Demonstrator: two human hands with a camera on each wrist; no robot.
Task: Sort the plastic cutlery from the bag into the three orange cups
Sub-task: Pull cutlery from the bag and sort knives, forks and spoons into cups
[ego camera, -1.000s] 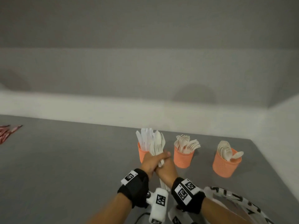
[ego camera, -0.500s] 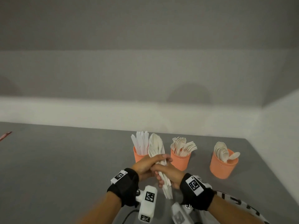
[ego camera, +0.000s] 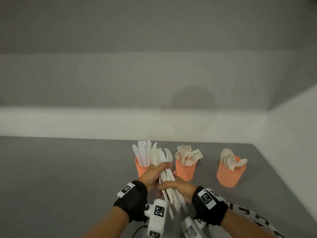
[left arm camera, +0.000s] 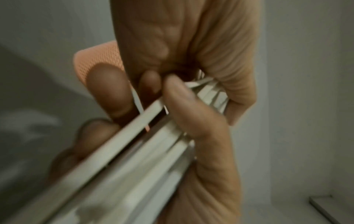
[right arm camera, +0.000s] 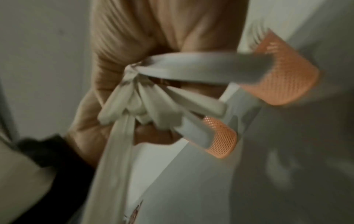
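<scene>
Both hands hold one bundle of white plastic cutlery [ego camera: 160, 158] upright in front of the left orange cup [ego camera: 139, 168]. My left hand [ego camera: 153, 174] grips the bundle's middle, and my right hand [ego camera: 180, 188] grips the handles just below. The left cup holds knives, the middle cup [ego camera: 186, 171] forks, and the right cup [ego camera: 229, 176] spoons. In the left wrist view my fingers [left arm camera: 113, 94] curl round the blurred handles [left arm camera: 134, 151]. The right wrist view shows the splayed handle ends [right arm camera: 153, 98] in my palm, with two cups [right arm camera: 283, 78] beyond.
The cups stand in a row on a grey table [ego camera: 60, 177] near its back right corner. White walls close off the back and right side. A white bag with black print [ego camera: 253, 215] lies at the bottom right, behind my right wrist.
The hands and bundle have drawn back from above the knife cup toward me. My right hand has slid lower on the handles, below the left hand.
</scene>
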